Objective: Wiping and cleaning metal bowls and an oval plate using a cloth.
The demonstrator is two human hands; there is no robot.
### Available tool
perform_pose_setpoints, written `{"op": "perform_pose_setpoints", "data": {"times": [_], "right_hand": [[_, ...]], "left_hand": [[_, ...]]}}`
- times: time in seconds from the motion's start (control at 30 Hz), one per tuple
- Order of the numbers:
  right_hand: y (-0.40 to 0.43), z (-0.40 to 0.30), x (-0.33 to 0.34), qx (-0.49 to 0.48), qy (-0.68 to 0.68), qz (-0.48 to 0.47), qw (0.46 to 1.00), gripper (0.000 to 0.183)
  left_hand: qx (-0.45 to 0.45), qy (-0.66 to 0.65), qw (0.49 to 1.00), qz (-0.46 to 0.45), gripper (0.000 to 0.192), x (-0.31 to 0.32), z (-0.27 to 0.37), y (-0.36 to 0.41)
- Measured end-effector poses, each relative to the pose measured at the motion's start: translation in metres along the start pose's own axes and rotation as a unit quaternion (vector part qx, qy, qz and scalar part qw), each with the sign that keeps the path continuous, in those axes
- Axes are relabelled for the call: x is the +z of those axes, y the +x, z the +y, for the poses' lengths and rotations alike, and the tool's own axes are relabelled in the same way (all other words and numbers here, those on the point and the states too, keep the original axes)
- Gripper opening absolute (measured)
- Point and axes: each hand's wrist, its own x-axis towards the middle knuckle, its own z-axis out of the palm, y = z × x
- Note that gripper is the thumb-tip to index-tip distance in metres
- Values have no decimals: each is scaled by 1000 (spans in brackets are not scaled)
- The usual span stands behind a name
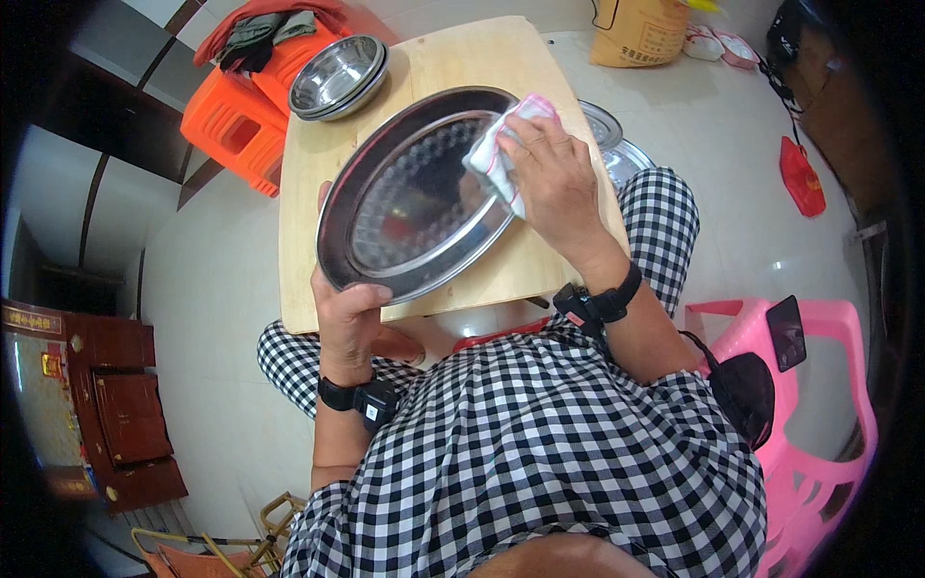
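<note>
My left hand point(350, 314) grips the lower left rim of an oval stainless steel platter point(419, 199), with the thumb on the rim. The platter is tilted above a light wooden table point(462, 50). In my right hand point(553, 173) is a folded white cloth with a pink edge point(491, 162), pressed against the platter's right end. Nested stainless steel bowls point(336, 76) stand at the table's back left corner. Beyond the table's right edge, lower down, more round metal dishes point(625, 159) are partly hidden by the table and my knee.
Orange plastic stools point(238, 130) with clothes point(264, 36) on them stand at the back left. A pink plastic chair point(831, 325) bearing a smartphone point(786, 332) is at my right. A yellow sack point(639, 32) stands at the back right. A folding chair frame point(209, 542) is at lower left.
</note>
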Motion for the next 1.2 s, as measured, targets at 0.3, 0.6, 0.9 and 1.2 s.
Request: {"op": "perform_pose_setpoints", "data": {"times": [0.3, 0.6, 0.9, 1.2], "right_hand": [[4, -7, 1, 141, -45, 13, 989, 31], [39, -39, -4, 109, 258, 81, 956, 45], [36, -118, -15, -145, 338, 57, 928, 40], [43, -117, -37, -169, 172, 49, 969, 39]], "left_hand": [[36, 11, 998, -54, 105, 26, 2, -6], [0, 63, 997, -55, 54, 8, -5, -10], [90, 141, 985, -41, 36, -5, -9, -13], [130, 260, 954, -70, 32, -14, -3, -16]]}}
